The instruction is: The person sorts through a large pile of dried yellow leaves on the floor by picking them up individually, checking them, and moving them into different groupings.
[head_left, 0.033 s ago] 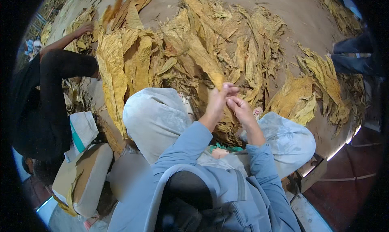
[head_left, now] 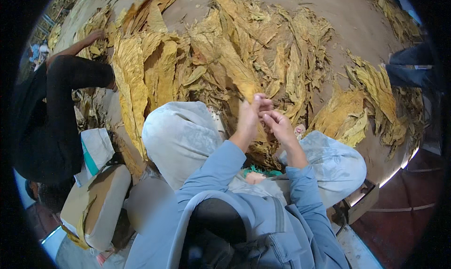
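Note:
A long yellow-brown dried tobacco leaf point(head_left: 237, 72) slants from the heap down to my hands. Its lower end is between the fingers of my left hand point(head_left: 248, 119), which are closed on it. My right hand point(head_left: 280, 129) sits just to the right, thumb and forefinger pinched close against the left fingers. Whatever lies in that pinch is too small to make out. Beyond my hands spreads a heap of crumpled dried leaves point(head_left: 300, 48). A stack of large flat yellow leaves point(head_left: 129, 76) lies to the left, partly against my knee.
On the left a co-worker in dark clothes point(head_left: 42, 123) sits with one hand point(head_left: 96, 36) among leaves. A padded seat point(head_left: 105, 208) stands at my left side. More yellow leaves point(head_left: 343, 111) lie beyond my right knee. Another person's dark-trousered legs point(head_left: 411, 65) show at the far right.
My left hand has turned slightly and shifted a little left, with the leaf's lower end. The co-worker's hand and a brown leaf near it have moved slightly.

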A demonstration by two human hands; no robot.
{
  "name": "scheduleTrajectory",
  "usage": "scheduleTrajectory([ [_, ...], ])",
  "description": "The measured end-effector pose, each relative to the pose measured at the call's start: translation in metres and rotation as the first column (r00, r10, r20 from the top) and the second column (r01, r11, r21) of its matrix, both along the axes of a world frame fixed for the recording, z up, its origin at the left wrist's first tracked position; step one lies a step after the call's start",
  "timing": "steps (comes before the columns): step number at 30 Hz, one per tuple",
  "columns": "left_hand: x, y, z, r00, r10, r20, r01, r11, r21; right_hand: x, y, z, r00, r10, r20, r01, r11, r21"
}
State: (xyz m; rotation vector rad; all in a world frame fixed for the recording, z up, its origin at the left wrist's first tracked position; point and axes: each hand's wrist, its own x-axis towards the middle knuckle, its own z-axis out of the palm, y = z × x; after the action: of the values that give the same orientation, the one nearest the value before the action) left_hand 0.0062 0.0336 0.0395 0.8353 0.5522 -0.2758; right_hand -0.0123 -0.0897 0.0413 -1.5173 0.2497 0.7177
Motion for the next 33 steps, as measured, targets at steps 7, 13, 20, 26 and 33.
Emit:
scheduleTrajectory([
  [7,0.009,0.022,0.001,0.976,0.214,-0.026,-0.211,0.974,0.082,0.067,0.038,-0.050,0.832,0.231,0.505,0.137,0.796,-0.589],
  [13,0.015,0.017,0.013,0.976,0.206,-0.068,-0.188,0.958,0.215,0.103,0.057,-0.118,0.816,0.529,0.235,-0.028,0.441,-0.897],
  [20,0.028,0.006,-0.001,0.998,0.039,-0.046,-0.024,0.958,0.285,0.114,-0.045,-0.043,0.925,-0.335,-0.179,0.362,0.920,0.151],
  [26,0.026,-0.008,-0.021,0.999,-0.025,-0.044,0.038,0.947,0.320,0.058,-0.066,-0.019,0.877,-0.418,-0.237,0.477,0.818,0.323],
  [33,0.004,-0.015,-0.055,0.982,-0.187,-0.012,0.111,0.531,0.840,0.017,-0.029,0.001,0.894,-0.430,-0.131,0.448,0.835,0.318],
])
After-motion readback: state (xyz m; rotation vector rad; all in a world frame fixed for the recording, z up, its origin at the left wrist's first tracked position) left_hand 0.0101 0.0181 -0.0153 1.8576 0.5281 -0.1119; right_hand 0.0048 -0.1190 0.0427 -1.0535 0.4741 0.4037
